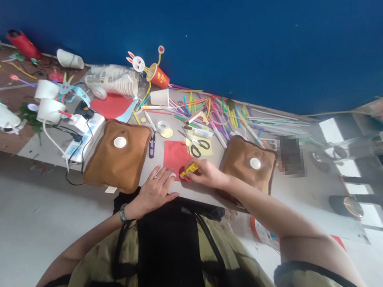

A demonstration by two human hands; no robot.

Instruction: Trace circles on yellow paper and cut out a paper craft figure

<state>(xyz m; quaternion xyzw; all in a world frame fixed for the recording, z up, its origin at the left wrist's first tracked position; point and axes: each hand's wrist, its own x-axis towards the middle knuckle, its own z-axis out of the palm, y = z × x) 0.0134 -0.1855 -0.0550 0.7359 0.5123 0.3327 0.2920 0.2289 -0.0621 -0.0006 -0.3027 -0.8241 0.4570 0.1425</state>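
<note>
A red sheet of paper [171, 155] lies on the table in front of me. My left hand [157, 190] rests flat with spread fingers at its lower left corner, a ring on one finger. My right hand [206, 174] pinches a yellow marker [190, 170], which is tilted over the lower right part of the red paper. Black-handled scissors [199, 145] lie on yellow paper [205, 150] just beyond the red sheet. A dark purple cutter [152, 148] is to the left of the sheet.
Brown cushion-like pads [120, 156] [249, 165] flank the work area. Behind are many colored straws [231, 113], a red cup [159, 76] and bagged paper cups [114, 81]. A power strip [85, 139] with cables lies left, and a blue wall [202, 35] rises behind.
</note>
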